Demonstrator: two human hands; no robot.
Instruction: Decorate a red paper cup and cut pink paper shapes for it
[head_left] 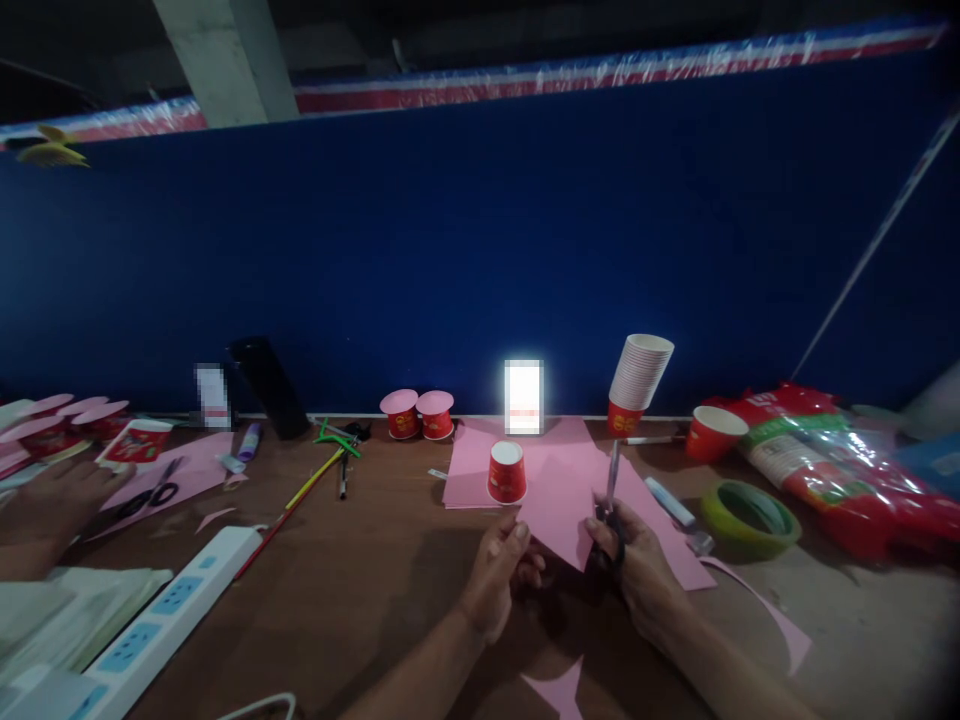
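My left hand (501,570) pinches the near edge of a pink paper piece (559,515), holding it up over the brown table. My right hand (637,565) is closed round the handles of scissors (611,485), whose blades point up along the paper's right edge. A red paper cup (507,472) stands upside down on a larger pink sheet (480,465) just behind my hands.
A stack of cups (637,380), a single red cup (712,432), a green tape roll (750,515), a glue stick (670,500) and plastic bags (832,465) lie right. Two inverted cups (417,413) and a bright phone (523,396) stand by the blue wall. Another person's hand (52,505), scissors (146,497) and a power strip (169,610) are left.
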